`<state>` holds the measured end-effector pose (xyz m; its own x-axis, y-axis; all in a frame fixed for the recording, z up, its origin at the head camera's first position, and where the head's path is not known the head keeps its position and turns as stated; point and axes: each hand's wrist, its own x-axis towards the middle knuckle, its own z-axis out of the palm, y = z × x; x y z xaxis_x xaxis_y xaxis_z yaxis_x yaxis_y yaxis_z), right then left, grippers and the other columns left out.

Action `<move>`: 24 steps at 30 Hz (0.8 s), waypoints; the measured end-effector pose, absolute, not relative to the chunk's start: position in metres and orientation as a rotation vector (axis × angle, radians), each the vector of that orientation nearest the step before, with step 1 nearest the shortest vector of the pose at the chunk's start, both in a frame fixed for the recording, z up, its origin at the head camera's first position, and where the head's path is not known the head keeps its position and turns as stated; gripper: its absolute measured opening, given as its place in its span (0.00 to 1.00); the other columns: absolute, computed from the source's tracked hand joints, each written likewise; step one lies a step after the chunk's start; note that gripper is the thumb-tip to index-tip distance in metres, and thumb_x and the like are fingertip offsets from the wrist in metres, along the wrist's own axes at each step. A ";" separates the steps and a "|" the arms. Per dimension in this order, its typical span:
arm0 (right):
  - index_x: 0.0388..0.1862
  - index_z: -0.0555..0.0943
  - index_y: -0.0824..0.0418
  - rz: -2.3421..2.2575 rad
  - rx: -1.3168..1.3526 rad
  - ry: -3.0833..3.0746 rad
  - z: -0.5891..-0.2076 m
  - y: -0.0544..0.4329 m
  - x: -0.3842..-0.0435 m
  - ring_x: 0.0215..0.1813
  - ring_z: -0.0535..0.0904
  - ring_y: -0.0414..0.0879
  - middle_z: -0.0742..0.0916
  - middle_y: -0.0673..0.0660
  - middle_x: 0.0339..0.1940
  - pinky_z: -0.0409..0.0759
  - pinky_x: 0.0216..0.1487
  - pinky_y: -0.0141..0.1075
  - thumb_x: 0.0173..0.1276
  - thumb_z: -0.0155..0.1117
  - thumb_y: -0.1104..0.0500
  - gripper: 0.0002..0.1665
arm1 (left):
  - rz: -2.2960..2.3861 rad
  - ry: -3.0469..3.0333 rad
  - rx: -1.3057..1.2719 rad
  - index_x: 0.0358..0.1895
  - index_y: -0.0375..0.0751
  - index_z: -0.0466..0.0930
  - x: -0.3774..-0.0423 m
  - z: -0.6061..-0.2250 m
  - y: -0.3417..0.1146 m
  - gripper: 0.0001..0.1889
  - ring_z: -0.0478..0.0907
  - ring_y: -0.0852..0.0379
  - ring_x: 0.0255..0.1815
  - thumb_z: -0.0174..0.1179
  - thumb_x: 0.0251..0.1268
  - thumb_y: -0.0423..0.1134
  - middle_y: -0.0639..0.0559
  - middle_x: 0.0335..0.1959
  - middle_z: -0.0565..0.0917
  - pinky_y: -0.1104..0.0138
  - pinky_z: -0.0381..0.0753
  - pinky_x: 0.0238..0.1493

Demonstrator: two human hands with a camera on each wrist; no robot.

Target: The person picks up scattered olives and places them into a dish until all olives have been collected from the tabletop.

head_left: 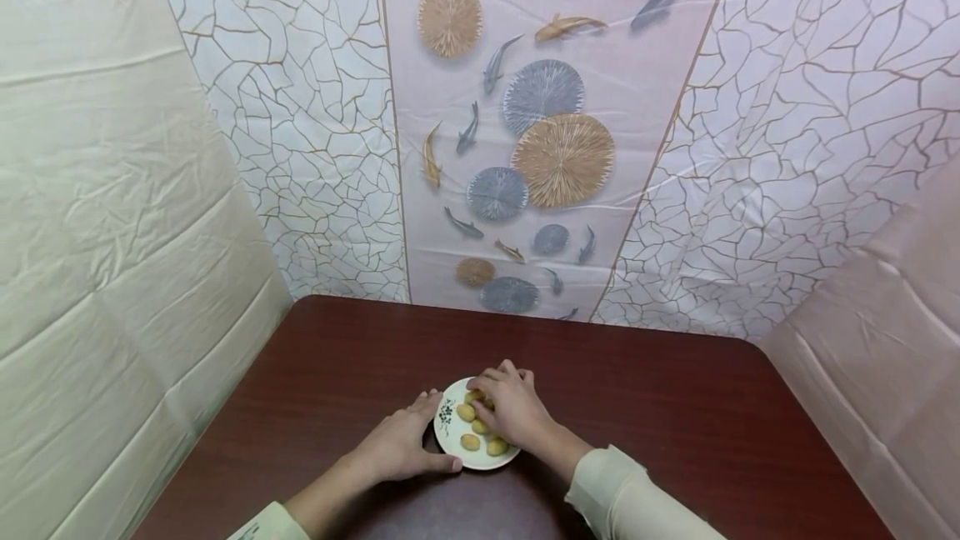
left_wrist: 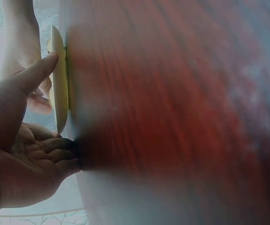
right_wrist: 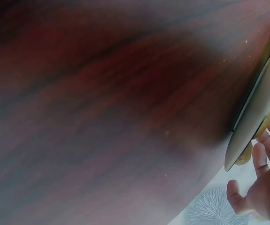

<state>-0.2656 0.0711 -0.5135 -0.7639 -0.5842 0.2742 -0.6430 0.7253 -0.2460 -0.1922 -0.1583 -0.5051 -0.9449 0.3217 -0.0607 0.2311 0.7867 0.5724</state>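
A round white plate (head_left: 447, 446) with a dark floral print sits on the table, holding several small yellow oval fruits (head_left: 470, 442) whose exact kind is unclear. My left hand (head_left: 401, 442) is at the plate's left side, thumb and fingers spread along its edge. In the left wrist view, the left thumb (left_wrist: 43, 70) lies against the plate's rim (left_wrist: 59, 93) and the fingers rest low beside it. Over the plate's far right part, my right hand (head_left: 517, 411) pinches one yellow fruit (head_left: 474, 396) between thumb and fingers. The right wrist view shows its fingers (right_wrist: 260, 159) close to the fruits.
A dark red-brown wooden table (head_left: 360, 357) lies under the plate. Behind it hangs a patterned cloth (head_left: 510, 215) with fish and round motifs. Plain pale cloth (head_left: 135, 273) hangs on the left, and another pale cloth (head_left: 885, 315) on the right.
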 end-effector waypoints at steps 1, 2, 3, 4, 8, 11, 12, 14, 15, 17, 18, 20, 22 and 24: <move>0.56 0.91 0.52 0.493 0.987 -2.752 -0.513 0.071 -0.265 0.50 0.75 0.45 0.93 0.50 0.54 0.75 0.55 0.59 0.76 0.77 0.53 0.13 | 0.874 2.822 0.439 0.87 0.32 0.61 -0.192 -0.505 -0.158 0.64 0.67 0.22 0.83 0.81 0.55 0.67 0.27 0.85 0.66 0.26 0.70 0.76; 0.56 0.91 0.52 0.494 0.986 -2.751 -0.513 0.071 -0.265 0.50 0.75 0.45 0.93 0.50 0.54 0.75 0.55 0.59 0.76 0.77 0.54 0.13 | 0.878 2.822 0.440 0.87 0.33 0.61 -0.192 -0.505 -0.158 0.64 0.67 0.23 0.83 0.81 0.55 0.67 0.27 0.86 0.66 0.26 0.70 0.77; 0.55 0.91 0.52 0.496 0.983 -2.750 -0.513 0.071 -0.265 0.50 0.75 0.45 0.93 0.50 0.54 0.75 0.55 0.58 0.76 0.77 0.54 0.12 | 0.880 2.822 0.443 0.87 0.33 0.61 -0.192 -0.506 -0.158 0.64 0.67 0.23 0.84 0.81 0.55 0.67 0.27 0.86 0.66 0.26 0.69 0.77; 0.55 0.91 0.52 0.495 0.980 -2.749 -0.513 0.072 -0.265 0.50 0.75 0.45 0.93 0.50 0.54 0.75 0.55 0.58 0.76 0.77 0.53 0.12 | 0.883 2.822 0.446 0.87 0.33 0.61 -0.192 -0.506 -0.159 0.64 0.67 0.24 0.84 0.81 0.55 0.67 0.28 0.86 0.66 0.26 0.69 0.77; 0.54 0.91 0.51 0.495 0.973 -2.745 -0.511 0.072 -0.265 0.50 0.75 0.45 0.93 0.50 0.53 0.75 0.56 0.59 0.76 0.77 0.53 0.11 | 0.889 2.826 0.454 0.87 0.34 0.61 -0.193 -0.506 -0.159 0.63 0.66 0.26 0.85 0.81 0.55 0.67 0.29 0.86 0.66 0.26 0.68 0.78; 0.56 0.91 0.51 0.503 0.974 -2.752 -0.512 0.073 -0.265 0.50 0.75 0.45 0.93 0.50 0.54 0.75 0.56 0.59 0.76 0.77 0.53 0.12 | 0.881 2.827 0.451 0.87 0.34 0.61 -0.194 -0.507 -0.159 0.64 0.66 0.25 0.85 0.81 0.55 0.67 0.29 0.86 0.66 0.26 0.68 0.78; 0.56 0.91 0.51 0.505 0.973 -2.755 -0.512 0.073 -0.264 0.50 0.75 0.45 0.93 0.49 0.54 0.75 0.56 0.59 0.76 0.77 0.53 0.13 | 0.881 2.825 0.450 0.87 0.34 0.61 -0.194 -0.507 -0.159 0.64 0.66 0.25 0.85 0.81 0.55 0.67 0.29 0.86 0.66 0.26 0.68 0.78; 0.57 0.90 0.51 0.512 0.971 -2.757 -0.513 0.075 -0.264 0.50 0.75 0.45 0.93 0.49 0.54 0.75 0.55 0.59 0.76 0.77 0.53 0.14 | 0.877 2.823 0.448 0.87 0.34 0.61 -0.193 -0.507 -0.158 0.64 0.67 0.25 0.85 0.81 0.55 0.67 0.29 0.86 0.66 0.26 0.68 0.78; 0.58 0.90 0.52 0.518 0.968 -2.759 -0.512 0.076 -0.263 0.51 0.75 0.45 0.93 0.49 0.54 0.75 0.56 0.59 0.76 0.77 0.53 0.14 | 0.875 2.822 0.448 0.87 0.34 0.61 -0.193 -0.507 -0.158 0.64 0.67 0.24 0.84 0.81 0.55 0.67 0.29 0.86 0.66 0.25 0.68 0.78; 0.59 0.90 0.52 0.530 0.963 -2.755 -0.512 0.078 -0.262 0.51 0.76 0.46 0.93 0.49 0.54 0.75 0.57 0.60 0.76 0.77 0.52 0.15 | 0.874 2.819 0.444 0.87 0.34 0.61 -0.194 -0.506 -0.158 0.64 0.67 0.24 0.84 0.82 0.55 0.67 0.29 0.86 0.66 0.26 0.68 0.78; 0.59 0.90 0.52 0.540 0.958 -2.753 -0.512 0.079 -0.262 0.52 0.76 0.46 0.93 0.49 0.54 0.75 0.57 0.60 0.76 0.77 0.52 0.15 | 0.874 2.818 0.444 0.87 0.34 0.62 -0.194 -0.506 -0.157 0.64 0.67 0.24 0.84 0.82 0.55 0.67 0.29 0.86 0.66 0.26 0.68 0.78; 0.59 0.90 0.52 0.559 0.945 -2.752 -0.510 0.082 -0.260 0.52 0.76 0.46 0.92 0.49 0.54 0.75 0.58 0.61 0.76 0.77 0.52 0.15 | 0.877 2.815 0.442 0.87 0.35 0.62 -0.195 -0.506 -0.157 0.63 0.67 0.24 0.84 0.82 0.54 0.67 0.29 0.86 0.66 0.26 0.68 0.78; 0.58 0.90 0.51 0.567 0.929 -2.753 -0.509 0.086 -0.259 0.52 0.76 0.46 0.92 0.49 0.53 0.75 0.58 0.62 0.75 0.77 0.52 0.15 | 0.880 2.812 0.437 0.87 0.35 0.62 -0.196 -0.505 -0.157 0.63 0.67 0.24 0.84 0.82 0.54 0.66 0.30 0.86 0.66 0.26 0.68 0.78; 0.57 0.90 0.51 0.569 0.913 -2.756 -0.508 0.089 -0.257 0.52 0.76 0.46 0.92 0.49 0.52 0.75 0.58 0.62 0.74 0.78 0.52 0.15 | 0.876 2.812 0.441 0.87 0.34 0.62 -0.197 -0.505 -0.157 0.64 0.67 0.24 0.84 0.82 0.54 0.66 0.29 0.86 0.67 0.27 0.69 0.78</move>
<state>-0.2567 0.0888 -0.5077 -0.7944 -0.5352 0.2871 -0.6052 0.7377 -0.2994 -0.1968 -0.1574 -0.5054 -0.9433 0.3252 -0.0669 0.2297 0.7845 0.5760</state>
